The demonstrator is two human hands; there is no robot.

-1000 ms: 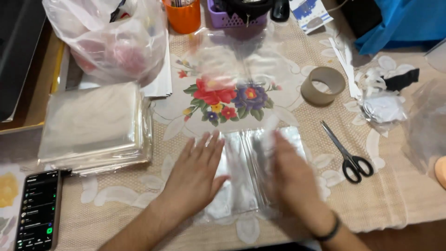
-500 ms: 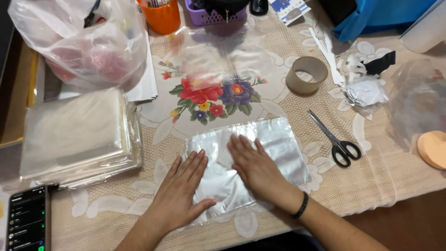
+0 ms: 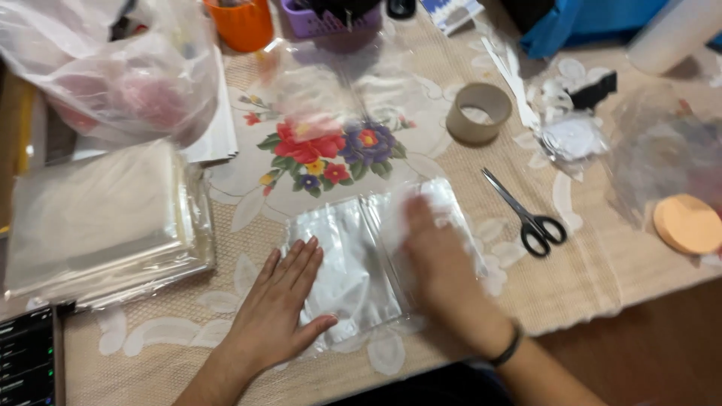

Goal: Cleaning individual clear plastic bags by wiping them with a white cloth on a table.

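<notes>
Both hands lie flat, fingers spread and gripping nothing: the left hand (image 3: 282, 304) pins the clear plastic bag (image 3: 376, 256) to the surface (image 3: 602, 278), while the blurred right hand (image 3: 440, 263) presses across it. Scissors (image 3: 526, 214) lie just right of the right fingers.

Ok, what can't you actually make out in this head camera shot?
- Right hand: motion-blurred, fingers indistinct.
- Clear plastic bag: contents unclear, partly under both hands; left hand lies flat on it.
- Phone: cut off by the left edge.
- Purple basket: cut off by the top edge.
</notes>
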